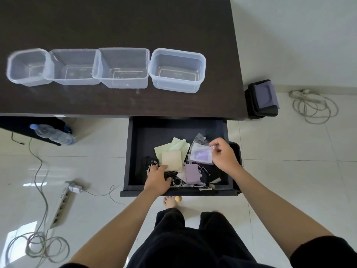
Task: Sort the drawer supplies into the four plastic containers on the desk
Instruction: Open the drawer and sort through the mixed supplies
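We were only at the very start of the job. The four plastic containers (123, 67) stood in a row on the dark counter (173, 20), well beyond the open drawer (135, 151), and all four looked empty, so nothing had been sorted yet. All the supplies were in the drawer, heaped toward its front. In the heap we saw pale green papers (174, 147), a cream pad (172, 158) lying on top of them, a purple block (192, 173) nearer the drawer's front edge, some black rings (147, 161) at the drawer's left side, and small dark bits we could not tell apart. Our right hand (225, 155) was over the right side of the drawer, its fingers pinching the top corner of a small clear bag (201, 154) with something purple inside. Our left hand (157, 178) was down in the front of the drawer with its fingers curled on the near edge of the cream pad; we could not tell if it really gripped it. We thought the bag would be the first thing to go up to a container. Almost everything was left to do: each kind of thing had to be lifted out and put in its own container.
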